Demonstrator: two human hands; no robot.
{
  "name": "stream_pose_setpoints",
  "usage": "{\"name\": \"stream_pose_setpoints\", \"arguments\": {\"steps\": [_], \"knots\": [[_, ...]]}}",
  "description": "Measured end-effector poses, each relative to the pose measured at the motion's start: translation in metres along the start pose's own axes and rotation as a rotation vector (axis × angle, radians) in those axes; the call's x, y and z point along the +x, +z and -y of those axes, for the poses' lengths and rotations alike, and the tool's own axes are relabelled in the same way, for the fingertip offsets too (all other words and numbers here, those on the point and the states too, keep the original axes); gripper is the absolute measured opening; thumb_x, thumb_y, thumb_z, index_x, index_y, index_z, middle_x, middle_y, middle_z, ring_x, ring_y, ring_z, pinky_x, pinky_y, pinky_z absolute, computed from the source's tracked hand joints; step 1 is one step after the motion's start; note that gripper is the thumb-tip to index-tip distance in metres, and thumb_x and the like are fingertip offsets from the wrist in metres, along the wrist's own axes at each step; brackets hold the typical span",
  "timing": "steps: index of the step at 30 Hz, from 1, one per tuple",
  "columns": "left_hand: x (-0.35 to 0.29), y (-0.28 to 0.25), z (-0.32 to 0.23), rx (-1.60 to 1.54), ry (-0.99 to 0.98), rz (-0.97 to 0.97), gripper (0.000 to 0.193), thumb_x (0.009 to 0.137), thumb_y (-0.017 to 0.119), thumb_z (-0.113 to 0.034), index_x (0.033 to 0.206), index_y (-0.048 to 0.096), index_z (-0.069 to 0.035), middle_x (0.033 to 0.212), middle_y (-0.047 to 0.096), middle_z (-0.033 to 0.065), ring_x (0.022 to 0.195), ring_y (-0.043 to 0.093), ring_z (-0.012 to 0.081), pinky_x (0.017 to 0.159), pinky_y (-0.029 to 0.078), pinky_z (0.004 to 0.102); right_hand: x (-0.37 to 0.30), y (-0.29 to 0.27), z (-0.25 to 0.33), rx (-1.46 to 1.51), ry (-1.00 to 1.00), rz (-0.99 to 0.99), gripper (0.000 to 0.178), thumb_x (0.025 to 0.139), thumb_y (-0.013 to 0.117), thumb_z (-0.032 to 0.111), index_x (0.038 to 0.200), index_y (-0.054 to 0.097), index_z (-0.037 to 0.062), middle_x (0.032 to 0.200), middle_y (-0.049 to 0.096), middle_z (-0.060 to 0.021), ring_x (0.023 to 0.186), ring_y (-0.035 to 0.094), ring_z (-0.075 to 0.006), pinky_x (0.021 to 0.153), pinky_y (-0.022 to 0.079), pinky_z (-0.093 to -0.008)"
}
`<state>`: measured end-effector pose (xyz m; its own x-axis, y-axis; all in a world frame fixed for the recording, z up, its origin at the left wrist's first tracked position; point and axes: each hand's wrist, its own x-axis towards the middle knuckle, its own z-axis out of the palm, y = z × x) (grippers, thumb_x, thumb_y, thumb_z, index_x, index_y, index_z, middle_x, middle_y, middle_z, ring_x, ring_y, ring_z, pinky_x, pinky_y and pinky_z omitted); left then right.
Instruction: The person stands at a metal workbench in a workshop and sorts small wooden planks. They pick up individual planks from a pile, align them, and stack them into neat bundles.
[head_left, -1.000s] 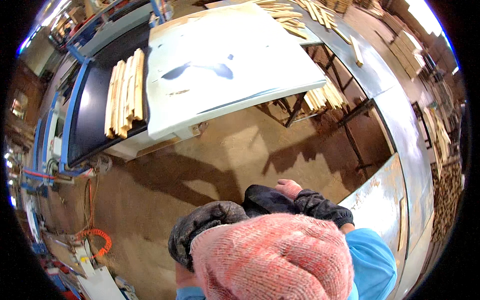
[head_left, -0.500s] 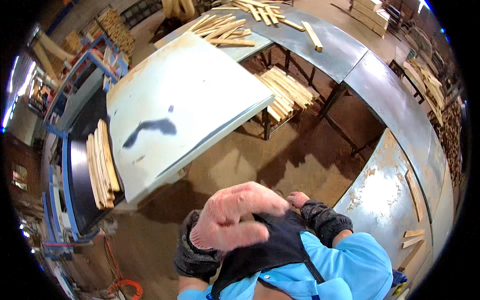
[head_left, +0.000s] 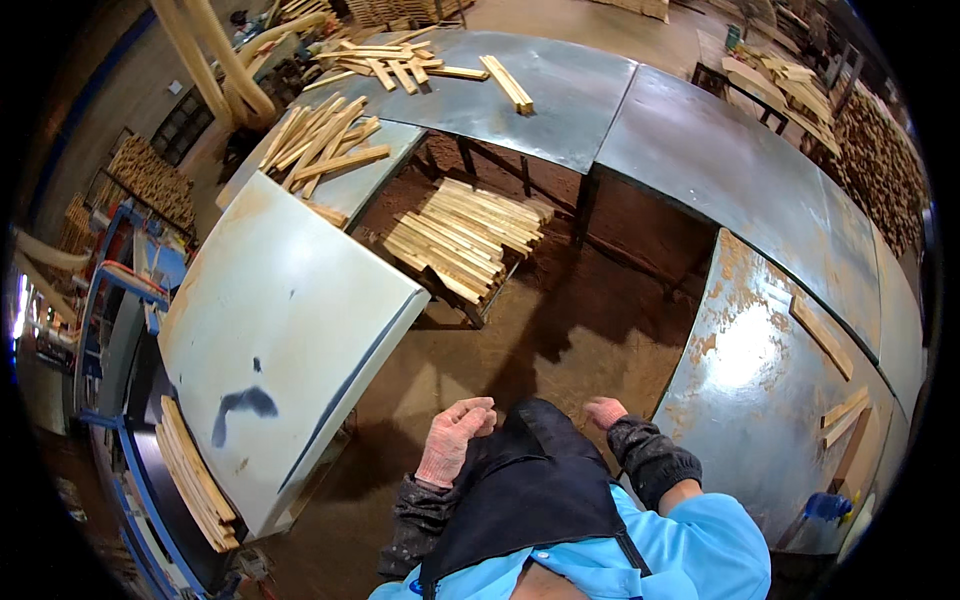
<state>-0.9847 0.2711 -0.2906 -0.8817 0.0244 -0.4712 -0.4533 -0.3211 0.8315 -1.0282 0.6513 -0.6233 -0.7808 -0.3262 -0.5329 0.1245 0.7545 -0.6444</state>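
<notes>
My left hand [head_left: 455,440], in a pale pink knit glove, hangs in front of my dark apron [head_left: 535,480]. Its fingers bend loosely, and nothing shows in it. My right hand [head_left: 605,412], gloved alike, is low by the near edge of the worn metal table [head_left: 690,440], apart from it. Its fingers are small in view and mostly turned away. Left of my left hand stands a pale-topped table [head_left: 290,310] with a dark stain. Wooden strips [head_left: 190,480] lie against that table's left edge, on a black machine bed.
Strips on a low rack [head_left: 465,240] lie under the table line ahead. Loose strips [head_left: 325,145] are heaped at the far left, beside grey metal tabletops [head_left: 540,90]. A few wood pieces [head_left: 820,335] and a blue object [head_left: 828,506] lie on the right-hand table.
My view has swung leftward, so the right-hand tables fill more of it. My left hand has dropped lower and away from my view, its thumb now closer to the fingers.
</notes>
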Motion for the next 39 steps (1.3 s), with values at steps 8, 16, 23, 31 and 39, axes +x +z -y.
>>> {"name": "stream_pose_setpoints", "arguments": {"steps": [8,16,23,31,39], "knots": [[0.117,0.039,-0.020,0.167,-0.153,0.226,0.035,0.103,0.065,-0.019,0.130,0.068,0.002,0.112,0.073,0.0075,0.101,0.068,0.0131,0.093,0.054,0.0267,-0.034,-0.010,-0.036,-0.152,0.065,0.008,0.019,0.082,0.073,0.005,0.100,0.069,0.0074,0.100,0.068,-0.0147,0.093,0.069,-0.0364,0.077,0.058,-0.0432],[0.261,0.042,-0.050,0.151,-0.199,0.310,0.037,0.102,0.067,-0.019,0.132,0.067,0.002,0.110,0.073,0.0055,0.095,0.064,0.0112,0.087,0.053,0.0258,0.035,-0.103,0.020,0.717,0.783,-0.111,0.026,0.096,0.067,0.020,0.116,0.072,0.0037,0.095,0.071,-0.0114,0.081,0.068,-0.0262,0.070,0.055,-0.0380],[0.372,0.049,-0.123,0.243,-0.143,0.343,0.039,0.100,0.068,-0.023,0.131,0.068,0.001,0.111,0.072,0.0034,0.096,0.064,0.0108,0.085,0.053,0.0263,0.132,-0.209,0.071,0.906,0.559,-0.227,0.012,0.095,0.066,0.019,0.100,0.065,0.0082,0.086,0.061,-0.0048,0.068,0.060,-0.0206,0.058,0.048,-0.0366],[0.426,0.018,-0.141,0.190,-0.185,0.266,0.042,0.101,0.069,-0.028,0.133,0.067,-0.001,0.114,0.071,0.0012,0.096,0.060,0.0097,0.089,0.050,0.0252,0.226,-0.249,0.103,0.655,0.460,-0.188,0.025,0.095,0.068,0.021,0.114,0.068,0.0045,0.085,0.061,-0.0055,0.070,0.059,-0.0190,0.058,0.047,-0.0366],[0.439,-0.001,-0.146,0.017,-0.160,0.150,0.037,0.101,0.069,-0.025,0.129,0.068,-0.001,0.100,0.064,-0.0054,0.086,0.054,0.0065,0.080,0.047,0.0214,0.292,-0.271,0.046,0.178,0.270,-0.064,0.021,0.096,0.067,0.022,0.105,0.069,0.0027,0.086,0.065,-0.0100,0.077,0.066,-0.0239,0.066,0.053,-0.0413]]}}
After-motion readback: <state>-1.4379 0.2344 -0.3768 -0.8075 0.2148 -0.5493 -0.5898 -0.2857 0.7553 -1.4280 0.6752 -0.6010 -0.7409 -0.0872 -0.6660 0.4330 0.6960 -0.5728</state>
